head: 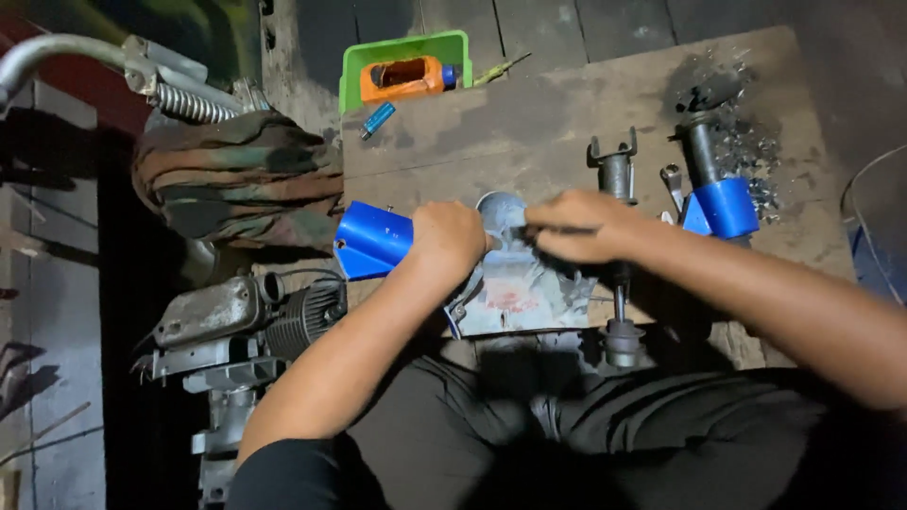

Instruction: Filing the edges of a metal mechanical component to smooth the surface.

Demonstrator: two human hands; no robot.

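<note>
While hands (515, 234) grip casing (515, 283) — board's near edge

A single bright light fell on the middle of the wooden desk (567, 113), while the frame sank into deep shadow toward nine and six o'clock, and the right hand (576, 227) was smeared by slight motion blur.
</note>
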